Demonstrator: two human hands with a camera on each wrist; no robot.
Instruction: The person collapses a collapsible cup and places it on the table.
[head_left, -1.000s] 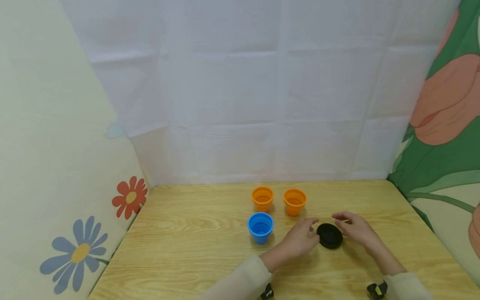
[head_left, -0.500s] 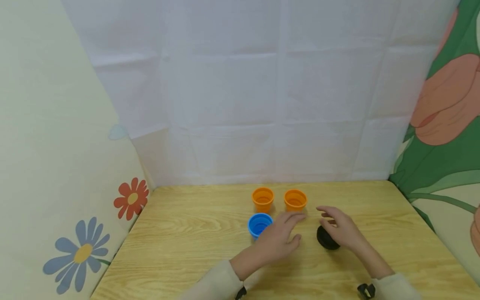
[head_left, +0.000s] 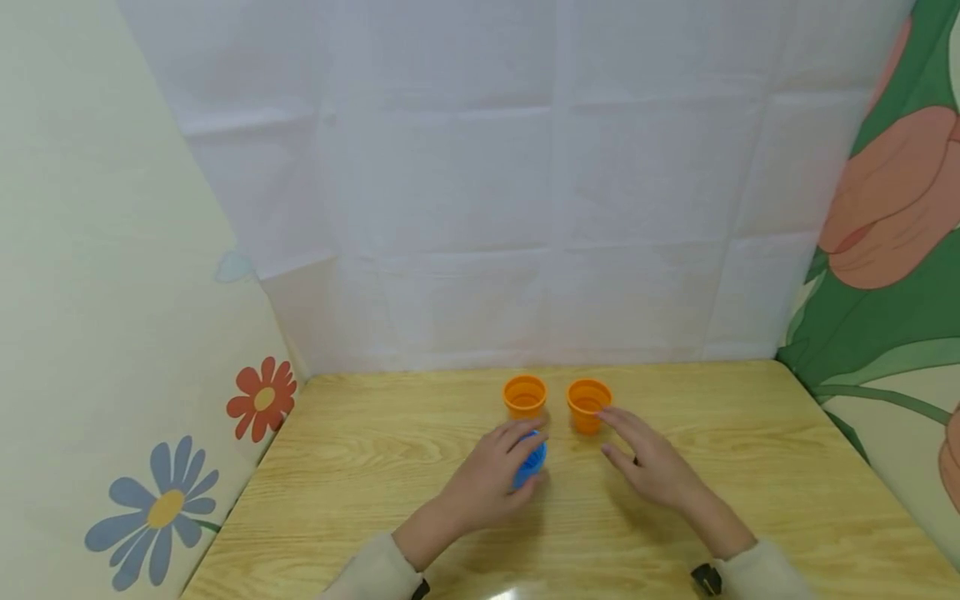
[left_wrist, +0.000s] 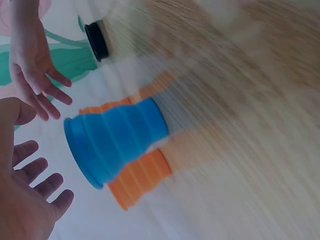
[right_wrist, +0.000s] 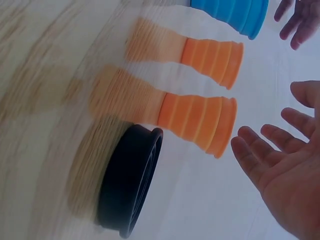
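Note:
My left hand (head_left: 486, 477) is at the blue ribbed collapsible cup (head_left: 531, 465), its fingers spread and gently bent over the left side of the rim. In the left wrist view this hand stands apart from the upright blue cup (left_wrist: 117, 140), beyond its mouth. My right hand (head_left: 654, 467) hovers with loose fingers and nothing in its grasp. Below it is a black collapsed cup (right_wrist: 127, 182), flattened into a low disc and almost wholly hidden by the hand in the head view. Close to the right fingertips stands an orange cup (head_left: 587, 407).
A second orange cup (head_left: 524, 395) stands upright behind the blue one. All the cups are on a wood-grain table (head_left: 360, 467). White cloth (head_left: 450, 208) hangs along the back edge, with flowered cloth (head_left: 885, 333) at the sides.
My left hand has moved left, from beside the black collapsed cup to the blue cup. My right hand has shifted left over the black cup, covering it. The cups stay in place.

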